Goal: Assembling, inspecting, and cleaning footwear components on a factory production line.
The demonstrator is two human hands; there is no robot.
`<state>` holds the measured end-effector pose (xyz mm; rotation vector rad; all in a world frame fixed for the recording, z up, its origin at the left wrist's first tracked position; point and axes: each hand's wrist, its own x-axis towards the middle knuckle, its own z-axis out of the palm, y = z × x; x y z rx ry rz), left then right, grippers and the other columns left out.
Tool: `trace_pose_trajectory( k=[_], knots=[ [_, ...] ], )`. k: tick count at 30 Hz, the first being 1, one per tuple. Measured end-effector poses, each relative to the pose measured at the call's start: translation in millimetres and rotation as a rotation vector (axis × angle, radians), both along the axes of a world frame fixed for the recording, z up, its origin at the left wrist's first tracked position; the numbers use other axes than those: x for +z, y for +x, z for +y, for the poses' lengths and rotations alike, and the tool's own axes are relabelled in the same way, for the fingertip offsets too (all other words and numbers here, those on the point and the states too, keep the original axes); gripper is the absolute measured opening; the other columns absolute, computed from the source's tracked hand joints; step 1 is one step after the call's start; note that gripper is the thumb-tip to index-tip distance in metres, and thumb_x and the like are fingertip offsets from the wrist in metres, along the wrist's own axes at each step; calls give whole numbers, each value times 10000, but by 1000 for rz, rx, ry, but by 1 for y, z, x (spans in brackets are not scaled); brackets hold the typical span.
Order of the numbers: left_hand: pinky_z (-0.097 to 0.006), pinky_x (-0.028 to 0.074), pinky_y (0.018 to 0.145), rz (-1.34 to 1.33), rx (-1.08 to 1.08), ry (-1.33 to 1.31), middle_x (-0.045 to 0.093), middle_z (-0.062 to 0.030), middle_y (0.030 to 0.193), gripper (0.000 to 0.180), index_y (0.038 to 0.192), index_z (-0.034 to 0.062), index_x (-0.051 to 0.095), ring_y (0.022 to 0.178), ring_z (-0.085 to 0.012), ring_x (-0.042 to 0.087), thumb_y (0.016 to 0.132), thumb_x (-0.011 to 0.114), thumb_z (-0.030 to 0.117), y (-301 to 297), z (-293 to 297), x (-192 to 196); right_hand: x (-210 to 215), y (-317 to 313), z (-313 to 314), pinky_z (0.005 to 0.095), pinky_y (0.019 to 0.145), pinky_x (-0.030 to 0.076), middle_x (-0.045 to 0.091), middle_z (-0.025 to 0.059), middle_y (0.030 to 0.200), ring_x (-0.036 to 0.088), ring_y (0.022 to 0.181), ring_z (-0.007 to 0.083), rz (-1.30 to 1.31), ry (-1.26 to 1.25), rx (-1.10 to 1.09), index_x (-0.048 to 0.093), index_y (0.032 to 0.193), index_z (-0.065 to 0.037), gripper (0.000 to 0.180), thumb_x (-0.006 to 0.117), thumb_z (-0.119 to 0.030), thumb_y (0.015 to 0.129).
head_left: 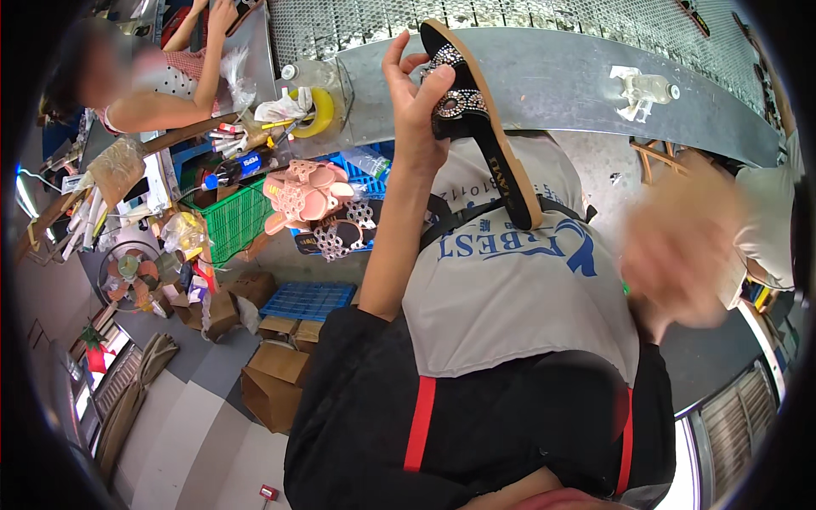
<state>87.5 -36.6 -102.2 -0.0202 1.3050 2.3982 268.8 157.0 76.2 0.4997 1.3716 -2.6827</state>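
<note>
My left hand (414,102) is raised in front of me and grips a black sandal (484,127) by its middle. The sandal has a tan sole edge and a strap set with shiny stones, and its toe points up toward the metal conveyor edge (561,76). My right hand (680,246) is lifted at the right, apart from the sandal. It is a blurred smear, so its fingers and anything in it cannot be made out. I wear a grey apron (510,297) over a black top.
Pink sandals (306,191) and black decorated sandals (340,234) lie by a green basket (234,221). A yellow tape roll (321,110) and a clear bottle (642,89) rest near the conveyor. Cardboard boxes (272,382), a blue crate (306,299) and a fan (127,272) stand below. Co-workers are at upper left (144,85) and right (765,221).
</note>
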Motion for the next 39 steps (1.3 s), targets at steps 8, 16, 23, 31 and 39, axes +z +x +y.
trace_pose_trajectory(
  k=[8,16,23,31,39],
  knots=[
    [-487,643,745,22,-85,-30,441,-172,1187,773,1437,68,248,1033,-287,639,827,678,269,1,4,-3,-85,-36,-54,358,913,516,586,142,1233,643,1057,260,-102,686,294,501,1385,-37,523,684,-192,920],
    [-323,589,749,18,-37,-22,387,-114,1202,755,1418,105,345,973,-204,625,807,773,228,-2,-1,-9,-94,-35,-56,335,919,506,614,113,1207,633,1048,215,-177,545,275,508,1395,-49,512,671,-154,921],
    [-350,498,861,108,-203,-715,505,-54,1298,483,1335,87,530,1097,-173,545,971,569,401,10,-34,-88,-220,-95,-8,310,711,563,668,145,1100,685,873,178,-315,239,139,505,1357,15,394,474,-161,1007],
    [-322,513,839,-393,-124,-714,673,-56,1111,303,1186,86,630,1008,-153,651,983,582,306,79,-156,-135,-312,-72,-2,385,608,580,658,163,1132,709,797,258,-592,772,313,512,1323,-14,507,611,-347,955],
    [-313,503,814,-288,-279,-813,669,-75,1081,258,1136,62,634,1005,-179,654,993,547,258,30,-125,-120,-346,-52,113,500,872,504,650,228,1128,642,970,447,-655,1469,-249,553,1237,-61,366,568,-221,909]
  ],
)
